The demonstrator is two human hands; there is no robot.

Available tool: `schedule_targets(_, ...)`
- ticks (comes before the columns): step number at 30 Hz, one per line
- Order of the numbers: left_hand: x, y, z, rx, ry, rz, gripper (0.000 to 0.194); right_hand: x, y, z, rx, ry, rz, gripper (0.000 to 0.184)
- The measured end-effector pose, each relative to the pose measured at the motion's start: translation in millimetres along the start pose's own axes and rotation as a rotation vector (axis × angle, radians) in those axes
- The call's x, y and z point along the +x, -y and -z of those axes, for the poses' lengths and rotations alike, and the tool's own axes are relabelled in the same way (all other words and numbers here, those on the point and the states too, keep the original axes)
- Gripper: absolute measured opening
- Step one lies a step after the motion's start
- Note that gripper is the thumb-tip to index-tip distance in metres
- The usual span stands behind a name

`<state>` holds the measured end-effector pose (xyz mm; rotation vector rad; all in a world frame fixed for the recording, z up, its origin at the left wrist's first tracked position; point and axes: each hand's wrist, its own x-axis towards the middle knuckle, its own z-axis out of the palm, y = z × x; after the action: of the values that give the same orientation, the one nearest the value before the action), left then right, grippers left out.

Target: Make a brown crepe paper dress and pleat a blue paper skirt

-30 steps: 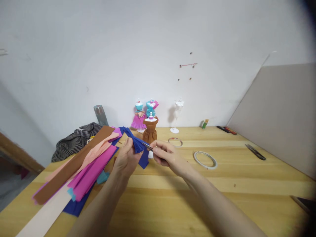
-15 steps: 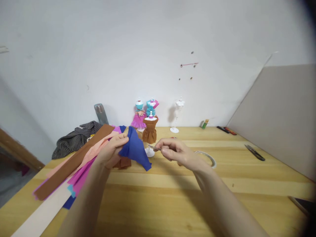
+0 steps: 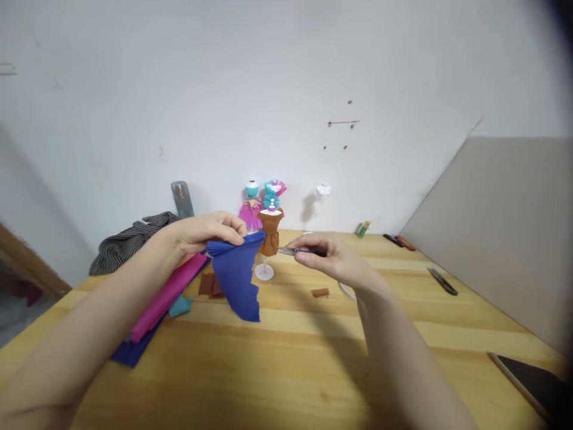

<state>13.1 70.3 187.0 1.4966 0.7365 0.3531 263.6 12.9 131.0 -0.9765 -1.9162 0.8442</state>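
Note:
My left hand point(image 3: 203, 232) is closed on the gathered top edge of a piece of blue crepe paper point(image 3: 237, 278), which hangs down from it above the table. My right hand point(image 3: 324, 257) is closed on a small pair of scissors point(image 3: 295, 251), whose tip points left toward the blue paper without touching it. Just behind the hands stands a little mannequin with a brown paper dress point(image 3: 270, 232) on a white stand.
Pink and blue paper strips point(image 3: 168, 292) and brown scraps point(image 3: 210, 284) lie at left on the wooden table point(image 3: 286, 364). A striped cloth point(image 3: 129, 240), a grey bottle point(image 3: 181, 199), further dressed mannequins point(image 3: 251, 206), a white mannequin point(image 3: 322, 192), black snips point(image 3: 442, 281) and a dark phone point(image 3: 530, 385) are around.
My left hand lifted the blue paper off the pile and raised it, so it now hangs open. My right hand with the scissors drew back to the right. The view shifted.

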Motion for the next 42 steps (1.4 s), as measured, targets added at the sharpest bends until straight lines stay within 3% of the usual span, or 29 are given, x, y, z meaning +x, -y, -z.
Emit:
schedule_targets(7,7.2,-26.8,-5.0,0.11,0.077,-0.011,0.007,19.5,12.5,23.1,-0.019,0.181,-0.032,0.033)
schedule_targets(15,12.4,-30.4,-18.8,0.157,0.075,-0.027,0.005,10.9,13.9,38.9,0.185,0.298,-0.126,0.031)
schedule_targets(30,13.0,-16.3,-34.4,0.099,0.144,0.012,0.016,1.2,27.1,31.3,0.273,0.38,-0.22,0.033)
schedule_targets(42,11.5,-13.3,-37.3,0.06,0.14,0.019,0.012,1.4,37.6,20.4,0.287,0.389,-0.233,0.049)
